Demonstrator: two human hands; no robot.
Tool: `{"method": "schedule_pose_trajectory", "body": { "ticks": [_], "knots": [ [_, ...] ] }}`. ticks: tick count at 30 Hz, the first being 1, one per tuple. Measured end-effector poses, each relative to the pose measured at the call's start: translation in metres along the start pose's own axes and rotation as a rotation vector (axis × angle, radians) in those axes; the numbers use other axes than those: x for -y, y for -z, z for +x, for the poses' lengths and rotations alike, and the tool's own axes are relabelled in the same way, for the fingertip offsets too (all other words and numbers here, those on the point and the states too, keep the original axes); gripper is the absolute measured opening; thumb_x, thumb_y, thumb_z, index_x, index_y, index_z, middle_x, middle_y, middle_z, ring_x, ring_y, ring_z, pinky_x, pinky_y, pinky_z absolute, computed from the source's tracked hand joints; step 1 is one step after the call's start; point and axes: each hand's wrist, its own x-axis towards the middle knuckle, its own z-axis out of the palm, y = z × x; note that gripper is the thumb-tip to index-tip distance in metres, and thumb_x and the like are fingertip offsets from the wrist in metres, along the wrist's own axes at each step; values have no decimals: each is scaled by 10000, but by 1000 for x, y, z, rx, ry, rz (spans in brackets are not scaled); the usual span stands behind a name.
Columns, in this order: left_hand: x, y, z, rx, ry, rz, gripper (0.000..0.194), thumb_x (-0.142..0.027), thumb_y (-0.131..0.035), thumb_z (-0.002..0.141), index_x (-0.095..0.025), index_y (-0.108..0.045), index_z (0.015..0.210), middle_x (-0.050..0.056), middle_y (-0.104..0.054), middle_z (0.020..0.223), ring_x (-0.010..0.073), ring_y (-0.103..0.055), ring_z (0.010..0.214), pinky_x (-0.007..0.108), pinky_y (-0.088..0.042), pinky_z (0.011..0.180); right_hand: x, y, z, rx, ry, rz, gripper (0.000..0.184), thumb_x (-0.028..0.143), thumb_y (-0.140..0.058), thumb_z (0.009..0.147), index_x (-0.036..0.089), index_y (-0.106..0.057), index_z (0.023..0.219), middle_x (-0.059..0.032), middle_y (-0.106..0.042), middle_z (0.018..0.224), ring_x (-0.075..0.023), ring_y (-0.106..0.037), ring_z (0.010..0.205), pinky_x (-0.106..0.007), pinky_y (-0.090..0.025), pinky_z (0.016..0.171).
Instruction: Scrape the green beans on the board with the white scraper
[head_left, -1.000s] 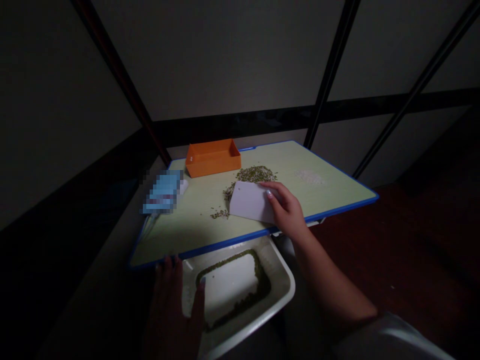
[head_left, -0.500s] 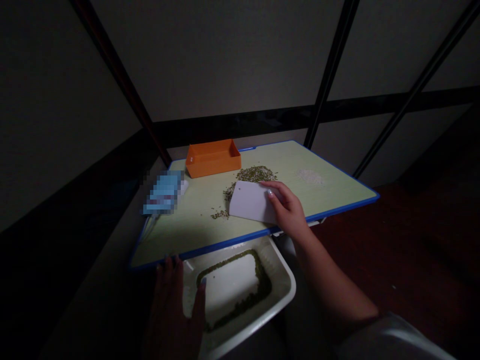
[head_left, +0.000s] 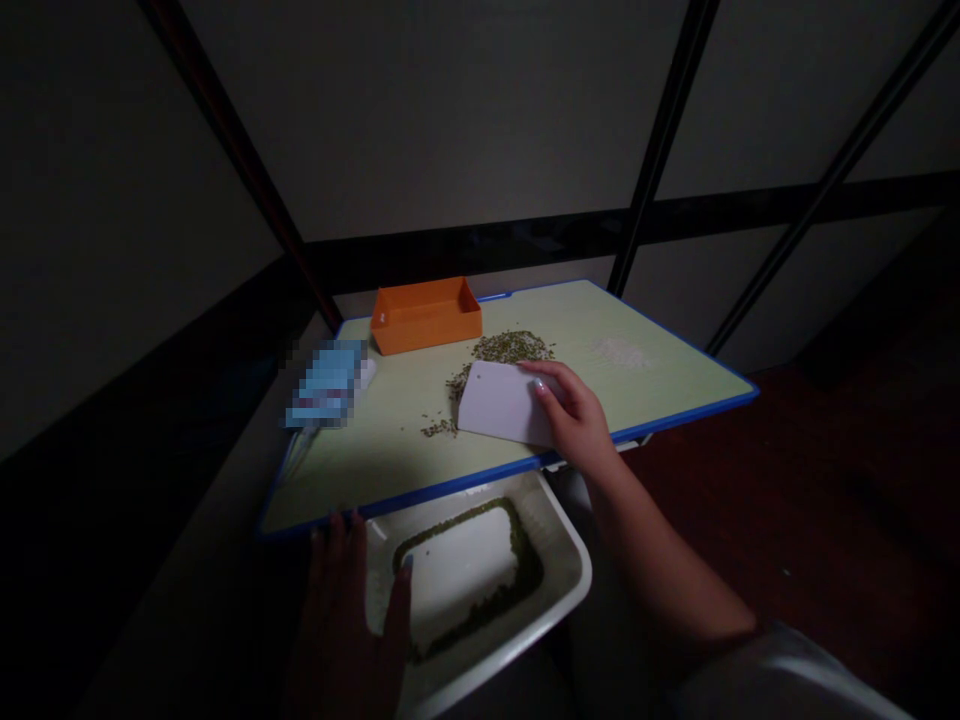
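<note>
My right hand (head_left: 581,415) grips a white plastic scraper (head_left: 502,403) by its right end, thumb on the near face. The scraper stands tilted on the pale green board (head_left: 390,450), its far side touching small green beans or seeds (head_left: 514,347). Some of these lie scattered by its left end (head_left: 439,428). Under the board's near edge is a white tray (head_left: 574,570) with more green bits (head_left: 529,560) along its inner sides. In shadow, my left hand (head_left: 349,610) holds the tray's left side, thumb over the inside and fingers outside near the board's edge.
An orange open box (head_left: 427,325) stands at the board's back left. A blurred blue packet (head_left: 328,385) lies at the left edge. White grains (head_left: 622,352) are spread on the right. The board has a blue rim (head_left: 690,408); a panelled wall (head_left: 465,130) rises behind.
</note>
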Motion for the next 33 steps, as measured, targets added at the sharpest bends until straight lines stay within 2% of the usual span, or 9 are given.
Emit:
{"method": "schedule_pose_trajectory", "body": {
  "ticks": [8,20,33],
  "knots": [
    [1,-1,0,10,-2,0,734,-431,-493,839,-296,-227,1510,60,-249,1627,312,-208,1498,547,-282,1194,0,-1,0,-35,-6,-5,232,272,-527,919,268,-668,1103,-43,-701,1128,-207,-624,1079,-365,-499,928],
    [-1,0,-1,9,-5,13,731,-420,-490,847,-296,-216,1513,48,-231,1633,291,-199,1500,506,-265,1209,-2,-2,2,-55,-41,-18,299,234,-663,811,249,-650,1110,-54,-691,1171,-216,-616,1108,-383,-482,974],
    [4,-4,0,-11,-8,31,728,-433,-503,842,-309,-235,1507,37,-251,1627,304,-231,1491,528,-290,1193,-3,-1,2,-23,-44,-7,321,244,-676,790,243,-646,1110,-63,-688,1175,-230,-602,1138,-406,-459,1013]
  ]
}}
